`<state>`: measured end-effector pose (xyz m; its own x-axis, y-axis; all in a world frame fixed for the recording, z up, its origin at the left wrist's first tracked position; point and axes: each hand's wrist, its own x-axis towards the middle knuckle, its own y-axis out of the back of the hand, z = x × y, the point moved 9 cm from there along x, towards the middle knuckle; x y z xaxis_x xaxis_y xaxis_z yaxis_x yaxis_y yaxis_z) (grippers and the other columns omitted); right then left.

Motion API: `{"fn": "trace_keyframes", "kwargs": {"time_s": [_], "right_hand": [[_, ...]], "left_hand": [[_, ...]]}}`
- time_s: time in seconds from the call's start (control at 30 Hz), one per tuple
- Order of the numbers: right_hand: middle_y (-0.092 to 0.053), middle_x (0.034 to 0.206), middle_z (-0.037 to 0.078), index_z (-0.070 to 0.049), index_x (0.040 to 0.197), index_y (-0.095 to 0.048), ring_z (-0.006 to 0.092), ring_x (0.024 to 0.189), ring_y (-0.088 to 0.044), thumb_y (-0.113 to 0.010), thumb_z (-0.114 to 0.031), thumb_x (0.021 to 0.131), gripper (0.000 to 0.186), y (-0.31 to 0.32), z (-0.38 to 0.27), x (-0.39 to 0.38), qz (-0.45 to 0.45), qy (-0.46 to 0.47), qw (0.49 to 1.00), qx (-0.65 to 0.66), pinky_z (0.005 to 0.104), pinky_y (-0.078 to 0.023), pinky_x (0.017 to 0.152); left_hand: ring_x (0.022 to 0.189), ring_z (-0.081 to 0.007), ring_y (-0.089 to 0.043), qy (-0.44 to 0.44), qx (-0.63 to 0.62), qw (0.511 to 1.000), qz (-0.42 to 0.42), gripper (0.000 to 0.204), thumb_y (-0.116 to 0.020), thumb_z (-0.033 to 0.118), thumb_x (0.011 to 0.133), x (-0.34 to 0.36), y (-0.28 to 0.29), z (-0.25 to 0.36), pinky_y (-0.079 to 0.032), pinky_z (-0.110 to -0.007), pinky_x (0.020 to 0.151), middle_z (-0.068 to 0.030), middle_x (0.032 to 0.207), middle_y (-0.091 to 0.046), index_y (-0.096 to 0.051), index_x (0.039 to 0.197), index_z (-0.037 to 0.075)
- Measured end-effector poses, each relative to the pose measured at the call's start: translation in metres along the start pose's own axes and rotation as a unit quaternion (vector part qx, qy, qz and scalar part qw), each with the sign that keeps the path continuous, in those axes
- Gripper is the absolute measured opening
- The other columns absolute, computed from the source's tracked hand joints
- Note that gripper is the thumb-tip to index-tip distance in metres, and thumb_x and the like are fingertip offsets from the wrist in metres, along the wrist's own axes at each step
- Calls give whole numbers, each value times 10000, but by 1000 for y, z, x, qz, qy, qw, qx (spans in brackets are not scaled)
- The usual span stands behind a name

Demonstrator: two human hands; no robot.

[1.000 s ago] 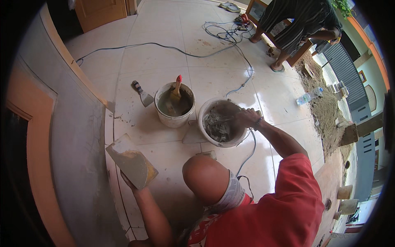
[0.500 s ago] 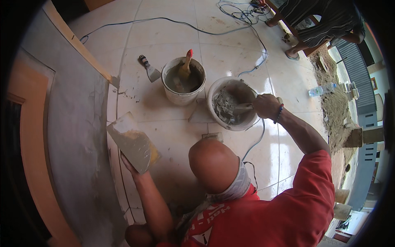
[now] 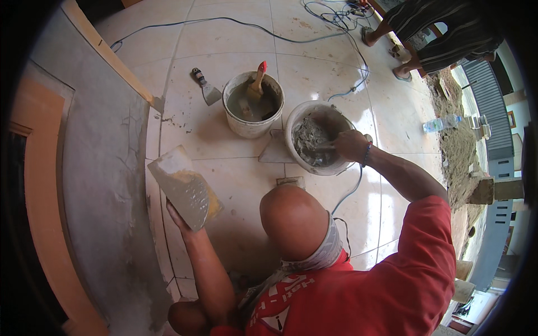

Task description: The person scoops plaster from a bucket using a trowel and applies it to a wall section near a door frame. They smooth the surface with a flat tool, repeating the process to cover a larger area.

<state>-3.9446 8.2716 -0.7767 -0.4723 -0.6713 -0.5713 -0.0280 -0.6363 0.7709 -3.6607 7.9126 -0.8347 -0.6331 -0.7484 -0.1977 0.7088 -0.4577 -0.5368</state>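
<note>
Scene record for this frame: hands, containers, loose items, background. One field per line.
Left hand: holds grey-smeared board at its near end
Right hand: holds trowel-like tool, its end in the grey mix
Mix bucket: under right hand
Liquid bucket: left of mix bucket, murky contents
Brush: in liquid bucket, red-tipped handle up
Scraper: on tiled floor, left of liquid bucket
Bottle: clear, beside sand pile
Other person: upper right, dark striped clothing

The right grip (image 3: 352, 147) covers most of the tool handle (image 3: 368, 138).
</note>
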Motion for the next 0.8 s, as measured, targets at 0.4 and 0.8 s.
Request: {"fn": "trace_keyframes", "kwargs": {"time_s": [0.4, 0.8], "right_hand": [[-690, 829, 101, -320, 1193, -583, 276, 826, -684, -592, -131, 749, 482, 9, -12, 12, -131, 16, 991, -12, 395, -545, 678], [-691, 938, 118, -211, 1129, -628, 304, 928, -659, -565, -107, 739, 408, 19, -17, 16, -171, 32, 985, 22, 427, -538, 752]], "left_hand": [[844, -245, -642, 67, -142, 988, 5, 309, -410, 219, 959, -1, -12, -10, -554, -358, 727, -136, 1004, -626, -561, 1104, -8], [908, -266, -630, 126, -285, 948, -60, 325, -407, 240, 956, -4, -40, -17, -536, -385, 789, -137, 1051, -617, -557, 1117, 1]]}}
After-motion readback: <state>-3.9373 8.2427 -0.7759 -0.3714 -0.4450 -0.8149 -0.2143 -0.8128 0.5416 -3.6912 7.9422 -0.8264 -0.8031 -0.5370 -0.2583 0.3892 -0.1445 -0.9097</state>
